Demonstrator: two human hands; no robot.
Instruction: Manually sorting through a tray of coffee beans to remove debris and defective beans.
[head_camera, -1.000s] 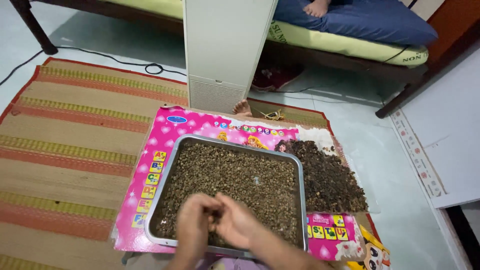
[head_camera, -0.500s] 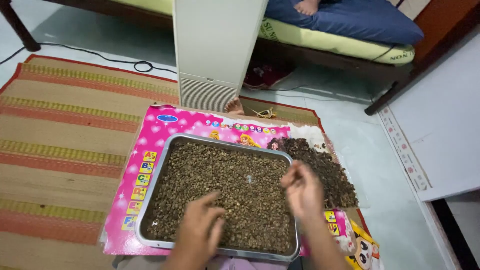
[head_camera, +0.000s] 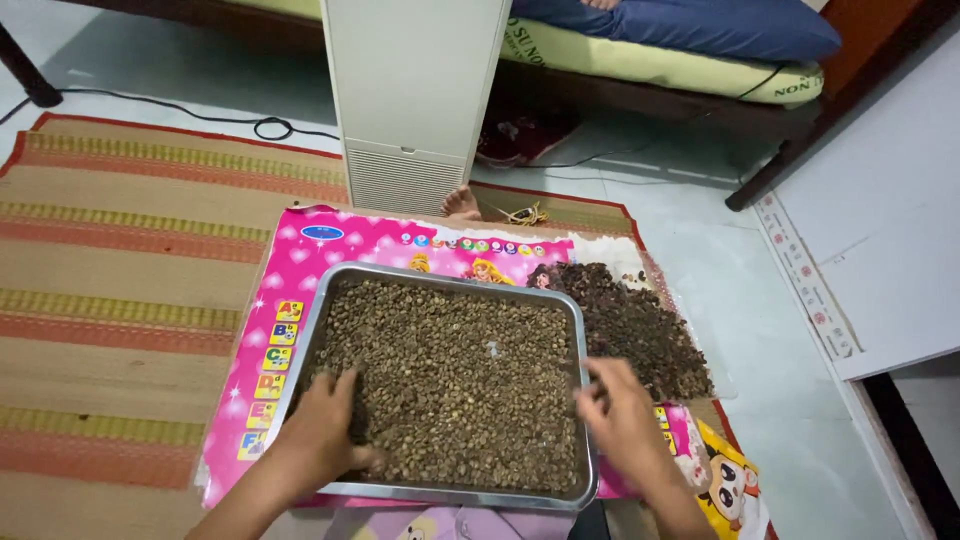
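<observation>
Resting my left hand (head_camera: 325, 425), fingers spread, on the beans (head_camera: 450, 370) in the metal tray (head_camera: 440, 492); my right hand (head_camera: 620, 415) hovers loosely open by its right rim.

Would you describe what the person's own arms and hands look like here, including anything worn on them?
Both the left hand and the right hand are bare: no gloves, rings, watch or bracelet are visible. The forearms are also uncovered as far as the bottom edge of the picture, with no sleeve in view. Fingernails are too small to judge.
</observation>
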